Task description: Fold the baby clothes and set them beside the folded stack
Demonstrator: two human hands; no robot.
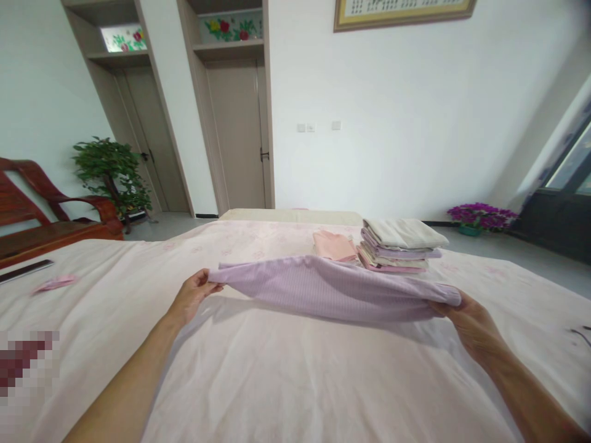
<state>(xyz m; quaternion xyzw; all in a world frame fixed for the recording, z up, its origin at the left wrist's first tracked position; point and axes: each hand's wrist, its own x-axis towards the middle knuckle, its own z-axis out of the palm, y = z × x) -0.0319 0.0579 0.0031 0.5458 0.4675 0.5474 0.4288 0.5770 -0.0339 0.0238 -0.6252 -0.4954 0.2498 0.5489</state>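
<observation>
A lilac ribbed garment is stretched sideways between my two hands, low over the pale pink bedspread. Which kind of garment it is, I cannot make out. My left hand pinches its left end between thumb and fingers. At the other end, my right hand grips a corner, its fingers partly hidden by the cloth. The middle of the fabric sags towards the bed. Just behind it lies a folded peach cloth, beside a stack of folded clothes in white, lilac, cream and pink.
On the left of the bedspread are a dark flat device and a small pink item. A wooden bench and a leafy plant stand beyond. Purple flowers sit on the floor at right. A thin dark cable lies at the right edge.
</observation>
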